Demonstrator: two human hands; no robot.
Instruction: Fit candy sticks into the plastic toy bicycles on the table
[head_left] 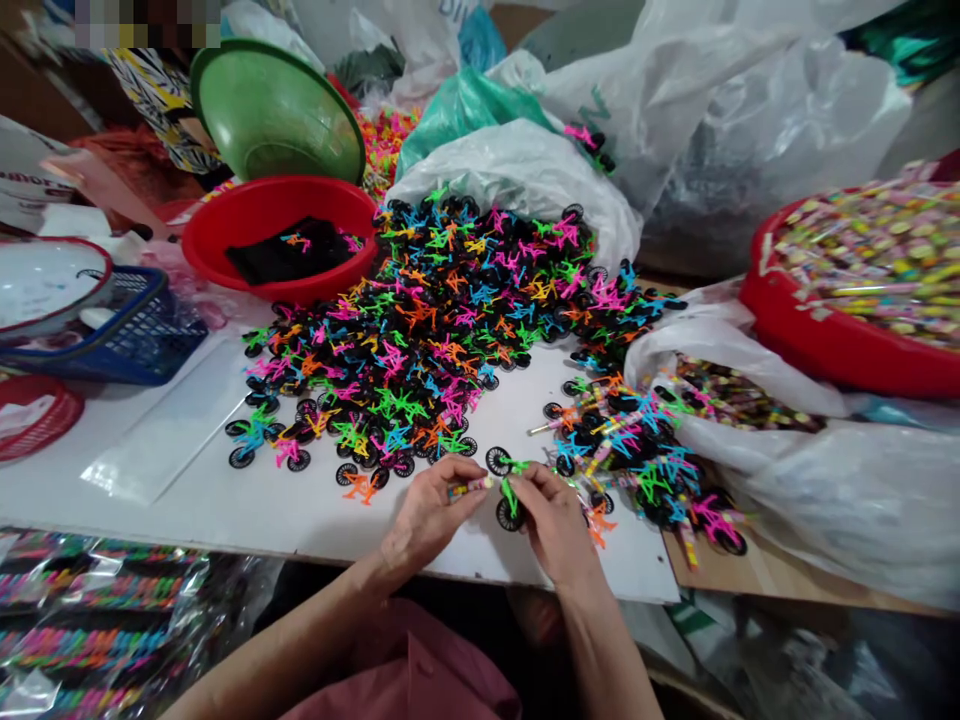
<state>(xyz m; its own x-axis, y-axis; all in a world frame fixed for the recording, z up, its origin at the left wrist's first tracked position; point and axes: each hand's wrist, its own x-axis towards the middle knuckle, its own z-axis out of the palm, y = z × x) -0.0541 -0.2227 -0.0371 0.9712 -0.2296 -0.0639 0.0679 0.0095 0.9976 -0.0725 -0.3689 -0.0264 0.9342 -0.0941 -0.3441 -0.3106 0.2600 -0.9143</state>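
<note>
Near the table's front edge, my left hand (427, 512) pinches a small patterned tube (468, 488) that points to the right. Just beside it, my right hand (553, 515) grips a green toy bicycle (510, 494) with black wheels. The tube's pale end is close to the bicycle; whether they touch is hard to tell. Beyond both hands spreads a big heap of colourful toy bicycles (420, 340). Right of my right hand is a smaller pile of bicycles (652, 450) with patterned tubes among them.
A red basin (202, 240) and a green basin (277, 110) stand back left, near a blue basket (127, 345). At right are a red tub of tubes (772, 320) and a white bag of tubes (795, 470). A person in patterned clothing (161, 95) is behind at left.
</note>
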